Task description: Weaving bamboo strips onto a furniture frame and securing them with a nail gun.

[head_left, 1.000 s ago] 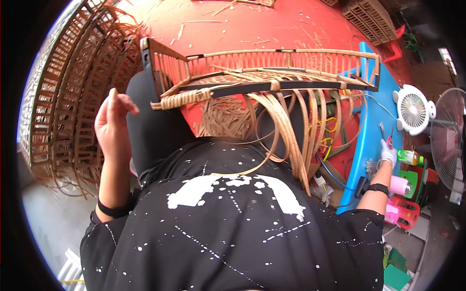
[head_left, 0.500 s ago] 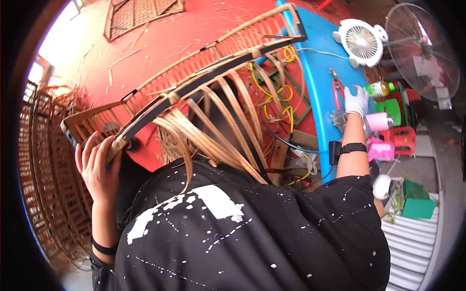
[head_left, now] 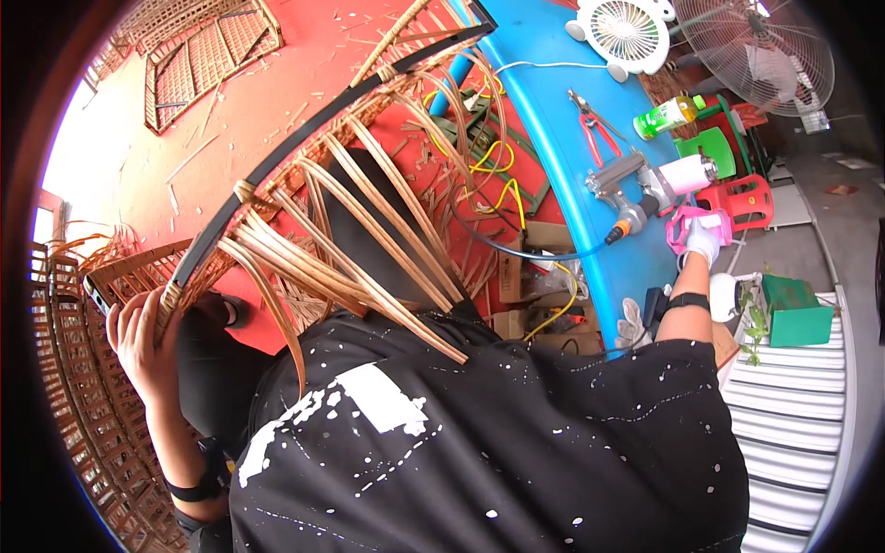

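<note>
My left hand (head_left: 143, 341) is closed around the lower left corner of a woven rattan frame (head_left: 309, 147) with a black edge bar. Long loose rattan strips (head_left: 369, 221) hang from that frame toward my black shirt. On the blue table, my right hand (head_left: 702, 241), in a white glove, reaches onto a small pink plastic container (head_left: 680, 229); its fingertips are partly hidden there. Just beyond that hand lies a grey air nail gun (head_left: 627, 184) with a hose. Red-handled pliers (head_left: 595, 129) rest farther up the table.
A white fan (head_left: 627, 35) and a green-labelled bottle (head_left: 666, 118) stand on the blue table (head_left: 544, 111). A glove (head_left: 632, 324) lies near its front edge. Woven panels (head_left: 69, 369) are stacked at left. Yellow hose (head_left: 505, 198) and rattan scraps litter the red floor.
My right hand has moved back toward me, from beside the pliers to the pink container, uncovering the nail gun. My left hand keeps its grip on the frame. The whole view has shifted.
</note>
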{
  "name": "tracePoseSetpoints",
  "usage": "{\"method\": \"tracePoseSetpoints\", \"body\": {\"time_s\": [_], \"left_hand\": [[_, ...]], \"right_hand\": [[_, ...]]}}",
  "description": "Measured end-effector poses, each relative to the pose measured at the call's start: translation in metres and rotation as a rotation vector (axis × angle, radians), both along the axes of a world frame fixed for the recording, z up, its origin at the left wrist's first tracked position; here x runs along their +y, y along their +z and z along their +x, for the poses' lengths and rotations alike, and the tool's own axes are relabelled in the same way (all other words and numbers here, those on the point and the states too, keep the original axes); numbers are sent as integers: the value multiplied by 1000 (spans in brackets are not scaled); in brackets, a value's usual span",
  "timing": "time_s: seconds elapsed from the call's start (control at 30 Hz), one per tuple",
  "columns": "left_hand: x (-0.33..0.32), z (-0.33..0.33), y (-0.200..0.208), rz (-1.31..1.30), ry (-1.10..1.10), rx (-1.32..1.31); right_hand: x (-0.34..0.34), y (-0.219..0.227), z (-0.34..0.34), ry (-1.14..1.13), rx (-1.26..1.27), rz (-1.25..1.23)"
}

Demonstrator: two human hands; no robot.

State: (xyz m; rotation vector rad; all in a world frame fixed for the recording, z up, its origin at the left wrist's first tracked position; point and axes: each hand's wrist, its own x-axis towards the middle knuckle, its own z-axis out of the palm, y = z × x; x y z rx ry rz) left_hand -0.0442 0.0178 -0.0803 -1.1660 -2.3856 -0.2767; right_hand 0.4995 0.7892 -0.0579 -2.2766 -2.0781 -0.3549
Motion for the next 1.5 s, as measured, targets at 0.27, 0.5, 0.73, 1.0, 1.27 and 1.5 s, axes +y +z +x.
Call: {"method": "tracePoseSetpoints", "body": {"time_s": [0.27,0.5,0.73,1.0,1.27,1.5], "left_hand": [[0,-7,10,64,-72,-80],[-8,-13,26,59,-86,-100],[12,0,49,-32,20,-177],[14,1,25,120,69,-88],[15,-13,12,213,-2,-48],[6,-6,1,316,-43,5]], "right_hand": [[21,-8,-43,172,754,19],[0,-3,-230,666,254,-5],[147,-105,-275,747,515,-543],[223,-116,-312,662,-353,-498],[218,-26,-234,727,88,412],[-80,69,-419,1512,572,237]]}}
